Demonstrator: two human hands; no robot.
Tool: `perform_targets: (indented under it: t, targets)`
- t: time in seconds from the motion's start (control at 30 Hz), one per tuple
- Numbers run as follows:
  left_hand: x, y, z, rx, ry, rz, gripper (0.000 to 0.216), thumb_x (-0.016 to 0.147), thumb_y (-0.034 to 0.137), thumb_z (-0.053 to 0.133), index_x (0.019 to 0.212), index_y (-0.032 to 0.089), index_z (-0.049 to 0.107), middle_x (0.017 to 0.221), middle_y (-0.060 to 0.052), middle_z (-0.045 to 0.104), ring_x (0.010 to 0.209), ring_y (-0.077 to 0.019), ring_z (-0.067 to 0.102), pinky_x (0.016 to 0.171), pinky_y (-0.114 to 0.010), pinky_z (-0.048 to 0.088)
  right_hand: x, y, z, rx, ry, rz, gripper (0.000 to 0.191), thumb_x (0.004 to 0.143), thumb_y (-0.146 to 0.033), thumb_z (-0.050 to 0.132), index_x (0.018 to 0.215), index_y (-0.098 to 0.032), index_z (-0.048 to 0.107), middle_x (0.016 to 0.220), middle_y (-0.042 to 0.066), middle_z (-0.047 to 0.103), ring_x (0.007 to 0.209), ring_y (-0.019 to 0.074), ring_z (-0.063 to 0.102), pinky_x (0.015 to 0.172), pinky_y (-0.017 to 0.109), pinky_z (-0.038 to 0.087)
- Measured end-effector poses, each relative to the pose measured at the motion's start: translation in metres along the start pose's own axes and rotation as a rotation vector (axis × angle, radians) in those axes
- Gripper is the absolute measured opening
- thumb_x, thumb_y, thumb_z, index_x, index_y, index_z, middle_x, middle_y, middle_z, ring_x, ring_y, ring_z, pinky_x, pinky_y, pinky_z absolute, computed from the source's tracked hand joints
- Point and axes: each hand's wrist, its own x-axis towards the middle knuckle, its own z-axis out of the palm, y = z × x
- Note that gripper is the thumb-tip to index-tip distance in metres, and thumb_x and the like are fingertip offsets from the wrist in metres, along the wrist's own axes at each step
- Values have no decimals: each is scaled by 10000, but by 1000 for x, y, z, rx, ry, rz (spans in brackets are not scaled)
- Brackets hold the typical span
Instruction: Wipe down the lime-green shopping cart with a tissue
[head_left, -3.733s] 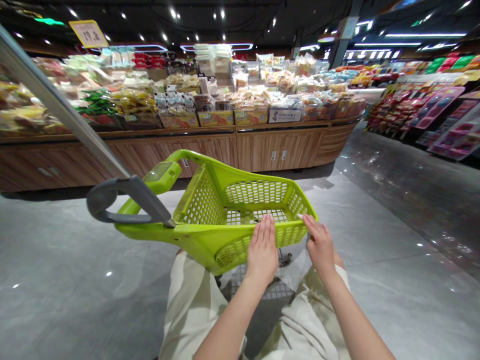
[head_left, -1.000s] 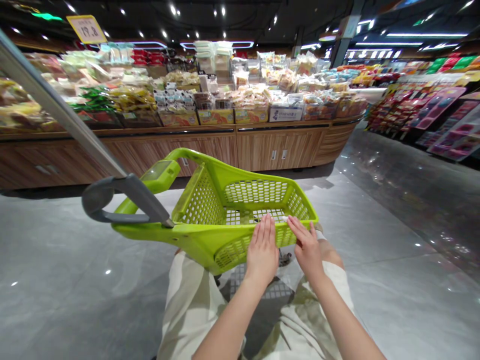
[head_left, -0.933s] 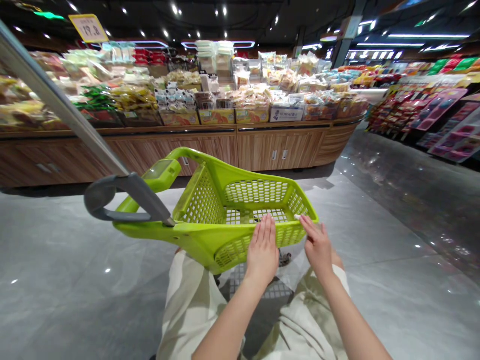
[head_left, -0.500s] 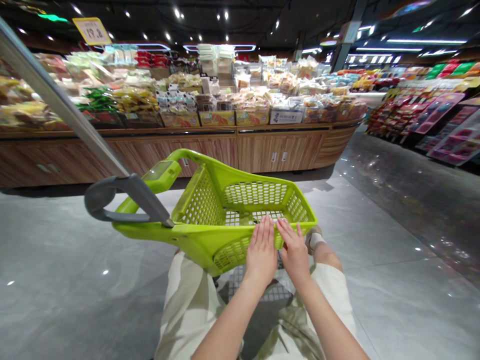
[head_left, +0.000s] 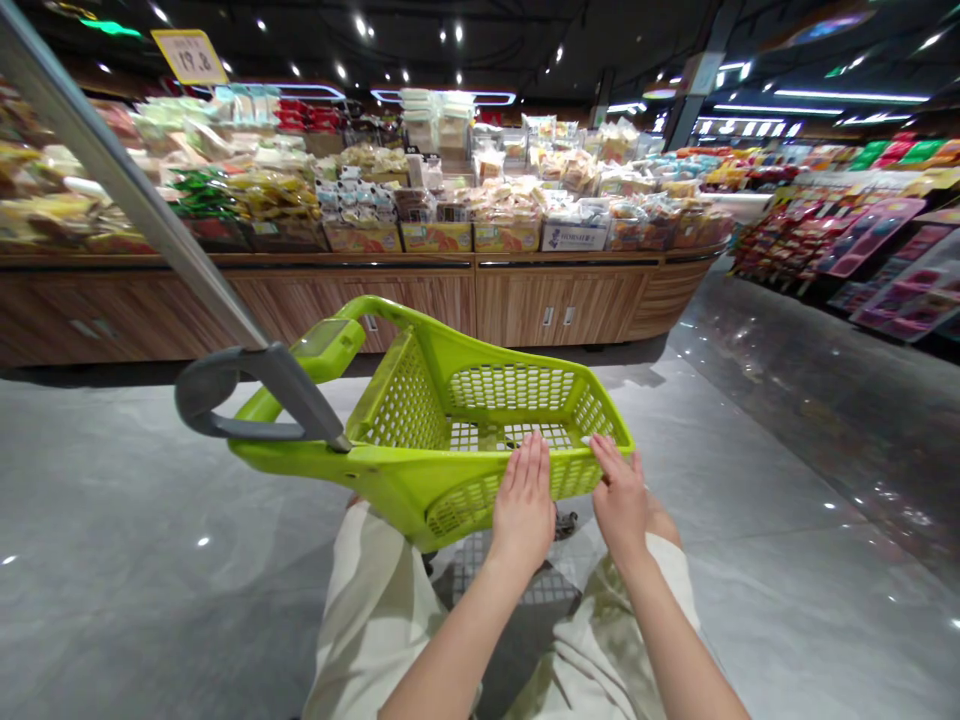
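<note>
A lime-green plastic shopping cart (head_left: 427, 463) with perforated walls stands right in front of my knees. My left hand (head_left: 523, 505) lies on the middle of its near rim, fingers stretched out together and pointing away from me. Farther right along the same rim, close to the corner, my right hand (head_left: 621, 495) rests with its fingers extended. Neither hand wraps round the rim; both thumbs are partly hidden. Inside the basket only the grid floor and a small dark detail show. A grey looped handle (head_left: 289, 400) with a metal pole is at the cart's left end.
Beyond the cart runs a wooden display counter (head_left: 555, 310) piled with bagged foods. A price sign (head_left: 189, 57) hangs at upper left. Racks of packets (head_left: 787, 235) line the right side. Shiny grey floor tiles (head_left: 150, 550) surround the cart.
My right hand has slid right along the rim, away from my left hand, toward the corner. My left hand stays in place on the rim. The view has shifted slightly.
</note>
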Motion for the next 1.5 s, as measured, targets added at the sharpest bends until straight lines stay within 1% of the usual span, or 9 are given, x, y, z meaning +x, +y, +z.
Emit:
perform_targets:
  t: [0.17, 0.27, 0.47, 0.57, 0.7, 0.8, 1.1, 1.37, 1.5]
  targets:
    - [-1, -4, -1, 3, -13, 18, 792, 845, 184, 481, 1526, 21, 112, 1614, -163, 143, 1497, -246, 78, 1227, -403, 193, -7, -52, 13, 84, -106, -177, 834, 659, 23, 363, 1440, -256, 445, 1437, 49, 527, 1378, 172, 424, 1196, 494, 211]
    - [-1, -7, -2, -21, -29, 27, 820, 831, 183, 495, 1531, 35, 94, 1618, -152, 144, 1498, -235, 81, 1229, -397, 188, -6, -25, 4, 55, -103, -145, 804, 688, 22, 358, 1422, -290, 461, 1408, 37, 558, 1349, 178, 464, 1200, 552, 110]
    - [0, -3, -5, -42, -28, 18, 840, 814, 184, 511, 1523, 9, 98, 1613, -169, 154, 1498, -248, 83, 1229, -409, 188, 4, 43, -12, 20, 68, 147, 642, 716, -35, 365, 1256, -267, 623, 1305, 72, 638, 1252, 227, 566, 1150, 650, 124]
    - [1, -2, -5, -45, -22, 3, 828, 812, 181, 503, 1524, 17, 114, 1613, -166, 159, 1496, -252, 97, 1227, -406, 188, 6, 19, -4, 18, 73, 182, 629, 688, -26, 361, 1207, -219, 659, 1276, 93, 655, 1252, 242, 565, 1159, 648, 102]
    - [0, -2, -3, -21, -8, 5, 765, 836, 172, 459, 1522, 28, 153, 1612, -151, 180, 1494, -250, 107, 1221, -406, 211, 0, -44, 14, 95, -40, -20, 708, 679, 12, 347, 1301, -216, 597, 1335, 64, 617, 1327, 195, 493, 1192, 544, 186]
    - [0, -4, -1, -2, -8, 8, 745, 836, 147, 443, 1519, 25, 170, 1613, -139, 184, 1496, -240, 97, 1222, -398, 213, -4, -57, 15, 128, -91, -122, 759, 681, 25, 344, 1367, -241, 534, 1388, 49, 574, 1346, 168, 467, 1200, 519, 179]
    - [0, -3, -4, -56, -26, 7, 841, 800, 120, 470, 1528, 15, 60, 1610, -174, 163, 1494, -253, 106, 1224, -416, 205, 5, 46, -11, -3, 76, 135, 636, 708, -29, 365, 1249, -231, 632, 1297, 93, 641, 1254, 237, 566, 1146, 639, 194]
    - [-1, -3, -1, -29, -3, 2, 825, 822, 142, 460, 1532, 29, 55, 1613, -162, 147, 1498, -244, 84, 1220, -425, 216, -2, -48, 13, 92, -78, -97, 774, 659, 36, 351, 1366, -219, 539, 1382, 62, 579, 1350, 183, 464, 1174, 497, 285]
    - [-1, -4, -2, -12, -24, 13, 786, 826, 128, 450, 1527, 21, 112, 1616, -146, 162, 1499, -242, 80, 1225, -404, 203, -2, -40, 7, 112, -146, -174, 806, 669, 39, 346, 1408, -252, 486, 1418, 43, 547, 1359, 168, 450, 1186, 501, 244]
